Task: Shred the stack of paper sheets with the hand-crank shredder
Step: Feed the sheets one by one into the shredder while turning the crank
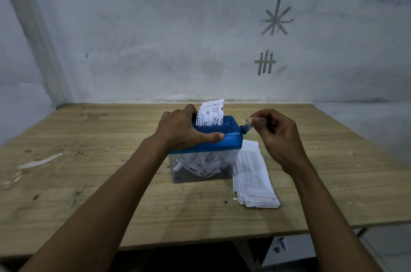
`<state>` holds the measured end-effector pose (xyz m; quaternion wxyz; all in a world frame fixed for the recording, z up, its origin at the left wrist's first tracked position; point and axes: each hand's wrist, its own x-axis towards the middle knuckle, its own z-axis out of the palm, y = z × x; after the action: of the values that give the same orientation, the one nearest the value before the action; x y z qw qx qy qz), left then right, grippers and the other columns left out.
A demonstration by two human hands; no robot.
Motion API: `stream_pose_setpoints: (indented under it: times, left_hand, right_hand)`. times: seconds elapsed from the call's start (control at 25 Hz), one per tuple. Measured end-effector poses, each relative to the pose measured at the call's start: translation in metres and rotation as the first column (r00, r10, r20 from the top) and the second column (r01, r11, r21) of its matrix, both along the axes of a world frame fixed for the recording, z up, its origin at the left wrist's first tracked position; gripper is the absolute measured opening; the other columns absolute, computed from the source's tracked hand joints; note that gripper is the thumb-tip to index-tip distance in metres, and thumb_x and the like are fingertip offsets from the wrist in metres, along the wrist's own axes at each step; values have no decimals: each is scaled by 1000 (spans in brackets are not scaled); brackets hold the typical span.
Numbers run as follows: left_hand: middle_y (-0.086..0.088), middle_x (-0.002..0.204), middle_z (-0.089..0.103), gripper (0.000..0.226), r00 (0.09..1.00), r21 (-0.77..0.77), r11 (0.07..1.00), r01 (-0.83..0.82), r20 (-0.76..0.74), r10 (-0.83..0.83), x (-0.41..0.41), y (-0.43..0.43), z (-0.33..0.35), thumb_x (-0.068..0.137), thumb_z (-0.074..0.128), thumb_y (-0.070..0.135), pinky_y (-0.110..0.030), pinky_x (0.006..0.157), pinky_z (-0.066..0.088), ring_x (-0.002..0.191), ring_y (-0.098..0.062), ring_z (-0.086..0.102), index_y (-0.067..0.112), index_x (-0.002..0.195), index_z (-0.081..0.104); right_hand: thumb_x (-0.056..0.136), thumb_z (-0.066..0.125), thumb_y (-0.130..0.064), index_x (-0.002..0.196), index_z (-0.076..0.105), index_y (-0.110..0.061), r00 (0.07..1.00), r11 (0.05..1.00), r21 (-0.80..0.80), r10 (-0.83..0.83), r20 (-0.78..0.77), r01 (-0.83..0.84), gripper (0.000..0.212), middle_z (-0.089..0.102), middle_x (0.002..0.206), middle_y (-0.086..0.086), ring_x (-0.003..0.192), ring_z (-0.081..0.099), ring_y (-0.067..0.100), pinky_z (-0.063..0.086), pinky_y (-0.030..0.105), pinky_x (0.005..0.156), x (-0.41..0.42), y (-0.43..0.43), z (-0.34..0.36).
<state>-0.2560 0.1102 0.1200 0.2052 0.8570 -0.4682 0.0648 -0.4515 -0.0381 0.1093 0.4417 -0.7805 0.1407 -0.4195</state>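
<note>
**Hand-crank shredder mid-sheet, sitting mid-table**

The shredder (pixel 231 138) sits about the middle of the table (pixel 111 194), closer to the back edge than the front. A printed sheet (pixel 211 116) sticks up out of its slot, leaning back a bit. The clear bin under the blue top is packed with shreds (pixel 200 166).

The left grip (pixel 184 131) is clamped over the blue top, thumb stretched along the front face and fingers wrapped over the far side. The right grip (pixel 280 136) pinches the crank (pixel 250 123) sticking out of the shredder's right end.

The stack (pixel 255 178) lies flat just right of the bin, its far end against the shredder and its near end well short of the front edge.

There's a wide run of wood on both sides, with a pale scrap (pixel 40 161) far left. The wall (pixel 155 38) runs right along the back edge, close behind the sheet.
</note>
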Motion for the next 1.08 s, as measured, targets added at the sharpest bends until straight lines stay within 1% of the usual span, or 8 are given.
stream_pose_setpoints:
  times: [0.2,0.36,0.48,0.6,0.72,0.84,0.96,1.08]
  left_hand:
    - [14,102,57,99,999,-30,999,28,-15,-29,0,-2,0,46,44,103,-40,89,48,88,-15,57,28,111,49]
    - [16,101,57,86,997,-54,997,56,-43,-58,-2,1,0,48,55,96,-36,84,44,86,-12,55,31,104,45]
    - [14,106,59,96,999,-19,999,37,-2,-38,-5,-2,0,45,56,100,-37,89,41,91,-13,56,30,109,45]
    - [12,107,60,103,1000,16,1000,-27,12,27,-4,-4,0,48,52,102,-38,89,38,92,-14,56,25,116,50]
    - [11,113,64,110,999,51,998,-26,35,24,-4,-3,-1,47,46,105,-38,91,39,91,-14,55,26,123,53]
    - [11,121,65,116,999,72,997,1,42,-4,-5,-6,0,44,38,106,-38,95,39,99,-14,58,29,130,52]
    - [11,122,64,116,999,77,997,6,49,-10,-4,-5,2,44,37,106,-38,93,35,103,-16,58,31,132,51]
    - [12,118,65,117,998,82,996,24,54,-28,-3,-3,-1,42,34,106,-36,89,33,92,-12,52,31,130,51]
  right_hand:
    - [99,62,-30,80,70,-6,997,974,215,81,-14,-76,31,67,70,8,55,49,11,41,23,50,40,-30,23]
    - [98,60,-14,86,70,-7,971,885,463,57,-234,60,17,69,87,24,67,56,25,48,38,63,75,-54,-22]
    - [102,42,-4,95,65,-3,927,788,608,156,-342,92,24,57,70,16,53,42,19,35,27,47,65,-48,-55]
    - [106,40,-16,83,57,-8,907,844,526,138,-399,103,30,48,58,7,43,34,11,23,23,44,40,-22,-58]
    - [109,38,-27,78,58,-9,912,929,351,42,-408,114,41,54,56,-1,42,43,3,32,20,43,9,6,-55]
    - [105,47,-35,85,67,-10,932,989,133,-15,-362,68,38,63,65,3,57,55,4,44,23,56,-27,20,-33]
    - [97,64,-20,104,68,-19,975,994,101,55,-214,-34,8,74,86,-1,78,68,6,51,20,66,-36,17,-5]
    - [96,66,-11,104,70,-12,998,999,27,20,-59,-18,9,76,89,-2,79,67,3,52,17,71,-16,4,8]
